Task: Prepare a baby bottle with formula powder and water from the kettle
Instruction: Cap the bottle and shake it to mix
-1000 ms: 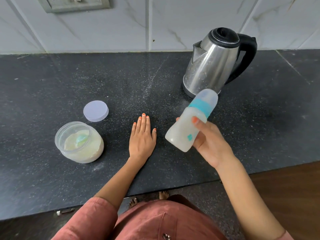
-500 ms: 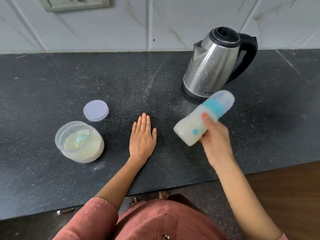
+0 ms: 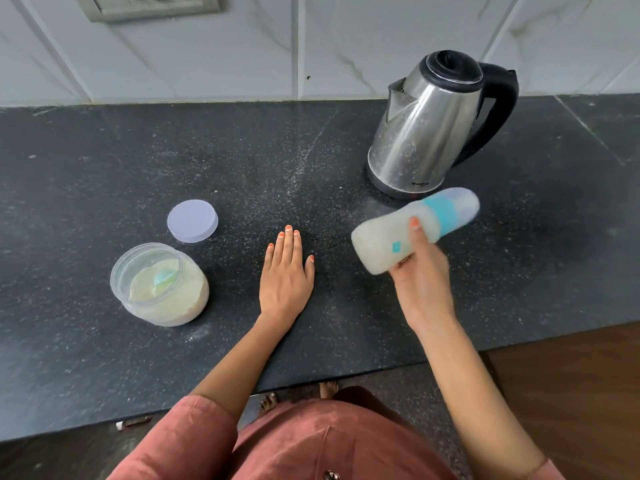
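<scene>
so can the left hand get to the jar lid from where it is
Probably yes. The left hand lies flat and empty on the counter, and the lid sits apart from it, up and to its left beside the open formula jar, with only bare counter between.

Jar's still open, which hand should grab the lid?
Left. The left hand lies flat and empty on the counter, close to the lid and jar. The right hand holds the bottle.

Head view, steeply down onto counter (image 3: 104, 168)
</scene>
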The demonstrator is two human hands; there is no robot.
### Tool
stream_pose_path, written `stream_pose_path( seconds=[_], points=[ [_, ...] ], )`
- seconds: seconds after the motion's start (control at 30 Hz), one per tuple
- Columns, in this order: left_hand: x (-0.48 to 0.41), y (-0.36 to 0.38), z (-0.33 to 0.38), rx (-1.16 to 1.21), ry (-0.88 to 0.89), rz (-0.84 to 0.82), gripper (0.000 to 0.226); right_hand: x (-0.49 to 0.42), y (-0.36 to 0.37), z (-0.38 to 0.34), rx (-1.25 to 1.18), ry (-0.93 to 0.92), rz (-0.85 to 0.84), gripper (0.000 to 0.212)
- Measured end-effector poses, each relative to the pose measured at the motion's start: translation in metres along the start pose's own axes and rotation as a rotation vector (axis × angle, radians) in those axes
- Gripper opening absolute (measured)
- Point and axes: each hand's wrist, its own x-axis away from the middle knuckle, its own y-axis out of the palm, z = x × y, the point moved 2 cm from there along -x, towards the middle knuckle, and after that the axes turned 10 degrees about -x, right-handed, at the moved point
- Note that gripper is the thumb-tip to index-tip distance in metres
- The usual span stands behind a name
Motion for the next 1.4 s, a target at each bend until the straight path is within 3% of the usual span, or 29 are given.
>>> stream_pose_path(
  seconds=[0.13,0.27,0.33,0.47,0.53,0.6,0.67,0.77,0.83,1.0,1.07,1.17,1.2,1.27,1.33,1.4],
  points=[
    [-0.001,0.001,0.000,-0.017,0.003,-0.009,0.055,0.017,-0.005,0.015,0.454,0.146,-0.166,0.022],
    [-0.001,0.001,0.001,0.006,-0.005,0.008,0.055,0.000,-0.002,0.001,0.064,0.023,-0.022,0.028],
    [-0.001,0.001,0.001,0.002,0.001,0.005,0.055,-0.001,-0.001,0.002,0.033,0.004,-0.019,0.027],
    [-0.001,0.001,0.000,0.011,0.005,0.007,0.055,0.016,-0.006,0.015,0.507,0.113,-0.194,0.028],
    [-0.001,0.001,0.000,0.017,0.001,0.013,0.055,0.011,-0.005,0.010,0.410,0.081,-0.178,0.029],
    [-0.001,0.001,0.000,0.018,0.003,0.020,0.055,0.001,-0.002,0.002,0.137,0.024,-0.084,0.035],
    [-0.001,0.001,0.001,0.019,0.004,0.022,0.055,-0.002,-0.001,0.001,0.075,-0.002,-0.057,0.032],
    [-0.001,0.002,0.000,0.005,0.009,0.004,0.055,0.015,-0.001,0.014,0.451,0.115,-0.200,0.026],
    [0.000,0.002,0.000,-0.002,0.009,0.004,0.056,0.020,-0.004,0.016,0.577,0.140,-0.250,0.026],
    [-0.002,0.003,0.000,-0.006,0.003,0.013,0.055,-0.001,-0.001,0.003,0.109,0.006,-0.023,0.016],
    [-0.002,0.003,0.000,-0.009,0.004,0.008,0.055,0.002,0.001,0.007,0.203,0.036,-0.094,0.017],
    [-0.002,0.003,-0.001,0.001,0.002,0.013,0.056,0.018,-0.004,0.014,0.596,0.149,-0.313,0.040],
    [-0.002,0.002,-0.001,0.008,0.001,0.019,0.056,0.018,-0.005,0.013,0.611,0.147,-0.338,0.043],
    [-0.002,0.001,0.000,0.019,0.003,0.023,0.055,0.012,-0.001,0.006,0.439,0.089,-0.287,0.050],
    [-0.001,0.002,0.000,0.021,0.004,0.022,0.055,0.001,0.000,0.001,0.203,0.009,-0.157,0.040],
    [-0.001,0.002,0.000,0.016,0.007,0.021,0.055,-0.001,0.002,0.002,0.191,-0.013,-0.121,0.029]
  ],
)
